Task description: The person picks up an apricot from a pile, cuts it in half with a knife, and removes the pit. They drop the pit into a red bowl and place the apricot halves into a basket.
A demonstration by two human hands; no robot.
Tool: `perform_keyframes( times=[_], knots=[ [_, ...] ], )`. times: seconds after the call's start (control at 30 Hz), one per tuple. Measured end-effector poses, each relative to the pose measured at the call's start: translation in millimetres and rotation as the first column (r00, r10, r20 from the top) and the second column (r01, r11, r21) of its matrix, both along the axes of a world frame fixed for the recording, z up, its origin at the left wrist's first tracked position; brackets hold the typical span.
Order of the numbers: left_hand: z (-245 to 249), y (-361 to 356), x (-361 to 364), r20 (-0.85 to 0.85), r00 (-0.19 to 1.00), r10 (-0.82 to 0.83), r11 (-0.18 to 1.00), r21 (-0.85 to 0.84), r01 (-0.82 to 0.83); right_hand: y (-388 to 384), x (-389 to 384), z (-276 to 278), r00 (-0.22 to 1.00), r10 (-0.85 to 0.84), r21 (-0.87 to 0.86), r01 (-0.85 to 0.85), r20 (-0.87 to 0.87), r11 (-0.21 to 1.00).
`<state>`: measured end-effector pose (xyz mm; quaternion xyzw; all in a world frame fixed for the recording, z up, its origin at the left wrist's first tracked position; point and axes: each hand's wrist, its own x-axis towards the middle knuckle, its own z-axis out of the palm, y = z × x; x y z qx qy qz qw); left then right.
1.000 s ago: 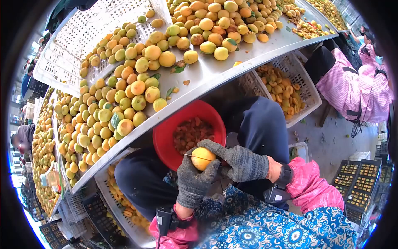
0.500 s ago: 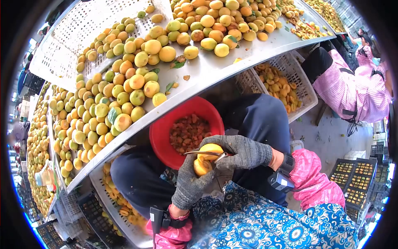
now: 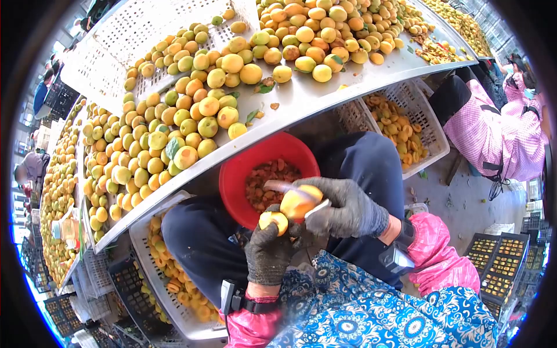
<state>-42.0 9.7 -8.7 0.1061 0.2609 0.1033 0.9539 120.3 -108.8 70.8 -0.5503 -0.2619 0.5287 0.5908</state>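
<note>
My left hand (image 3: 268, 252), in a grey glove, holds an apricot half (image 3: 273, 223) between thumb and fingers, its cut face up. Close beside it, my right hand (image 3: 348, 211), gloved too, grips another yellow-orange apricot piece (image 3: 300, 202) together with a knife. The knife blade (image 3: 279, 185) is blurred and points left over the rim of a red basin (image 3: 229, 185). Brown pits (image 3: 270, 180) lie inside the basin, just beyond my hands.
A metal table (image 3: 301, 104) heaped with apricots (image 3: 151, 139) spans the front. White crates of apricot halves stand at lower left (image 3: 174, 284) and right (image 3: 400, 124). A person in pink (image 3: 493, 130) sits at right; black trays (image 3: 496, 261) lie at lower right.
My hands have drawn slightly apart, separating the fruit into two pieces. The blade has moved up and out of the fruit's middle. The whole view has shifted a little.
</note>
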Motion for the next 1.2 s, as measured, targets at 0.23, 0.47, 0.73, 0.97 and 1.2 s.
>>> perform_keyframes(
  times=[0.23,0.47,0.73,0.97,1.2],
  knots=[
    [-5.5,-9.5,-1.7,0.054,0.996,0.075,0.992,-0.104,-0.069,-0.1,-31.7,-8.0,0.577,0.417,-0.235,-0.365,0.702,0.901],
    [7.7,-27.3,-0.3,-0.087,0.994,-0.067,0.95,0.299,0.09,5.1,-15.0,1.1,0.943,-0.24,0.193,0.198,0.229,0.961],
    [2.7,-47.0,4.9,-0.148,0.968,-0.205,0.832,0.495,0.252,31.8,-17.8,-1.3,0.804,-0.561,0.241,0.594,-0.196,0.768],
    [12.5,-49.0,8.8,-0.167,0.962,-0.218,0.858,0.437,0.27,48.5,-22.9,-9.6,0.756,-0.637,0.099,0.652,-0.15,0.751],
    [1.6,-48.7,9.3,-0.243,0.944,-0.222,0.843,0.438,0.311,57.1,-24.5,-31.6,0.868,-0.496,0.137,0.492,-0.006,0.86]
  ],
)
